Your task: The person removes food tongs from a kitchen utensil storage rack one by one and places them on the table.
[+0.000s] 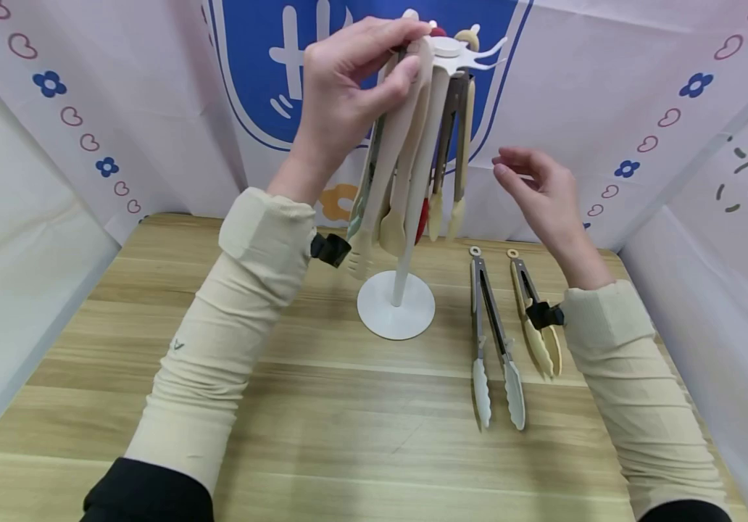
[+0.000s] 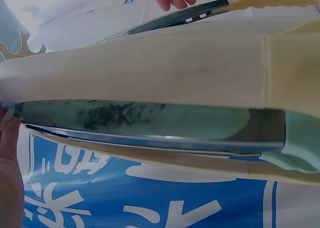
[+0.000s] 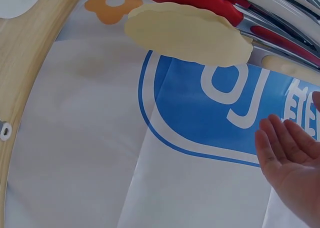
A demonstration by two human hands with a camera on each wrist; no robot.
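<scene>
My left hand [image 1: 354, 80] is raised at the top of a white utensil stand [image 1: 374, 308], its thumb and fingers pinching the upper end of green tongs [image 2: 170, 123]. These hang beside long beige utensils [image 2: 150, 73], which hide part of them in the head view. Cream-tipped tongs [image 1: 446, 134] hang from the stand's right side, and a red-ended utensil [image 1: 422, 221] shows behind the post. To the right of the stand, my right hand [image 1: 540, 185] hovers in the air with loosely bent fingers, holding nothing.
Long white-tipped tongs [image 1: 494, 312] lie spread on the wooden table [image 1: 322, 428], right of the stand's round base. Shorter cream tongs [image 1: 533, 341] lie beyond them, partly under my right wrist in view. A printed cloth [image 1: 172, 138] hangs behind the table.
</scene>
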